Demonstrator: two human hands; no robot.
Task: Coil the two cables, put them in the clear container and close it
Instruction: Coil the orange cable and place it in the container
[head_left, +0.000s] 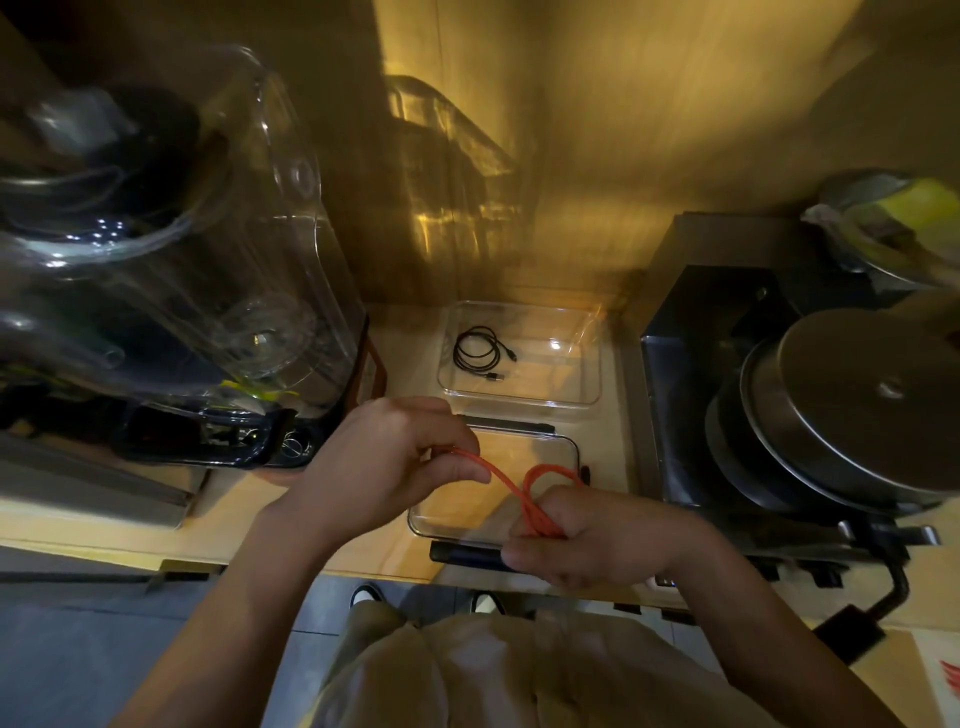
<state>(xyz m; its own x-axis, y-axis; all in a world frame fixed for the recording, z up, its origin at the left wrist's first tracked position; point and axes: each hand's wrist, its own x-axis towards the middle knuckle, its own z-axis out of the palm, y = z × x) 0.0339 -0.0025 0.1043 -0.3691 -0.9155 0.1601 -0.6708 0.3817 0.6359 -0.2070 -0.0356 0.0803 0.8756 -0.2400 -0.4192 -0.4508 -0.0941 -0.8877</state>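
Observation:
An orange cable (511, 486) runs between both hands above the counter. My left hand (387, 457) pinches one end of it, and my right hand (592, 540) grips several gathered loops. A coiled black cable (478, 351) lies inside the open clear container (592, 395) at the back of the counter. The container's clear lid (431, 519) with dark clips lies flat on the counter right under my hands.
A large blender with a clear jug (208, 260) stands at the left. At the right, a dark appliance (727, 364) carries a stack of metal pans (857, 405). The wooden counter edge (363, 561) runs in front of me.

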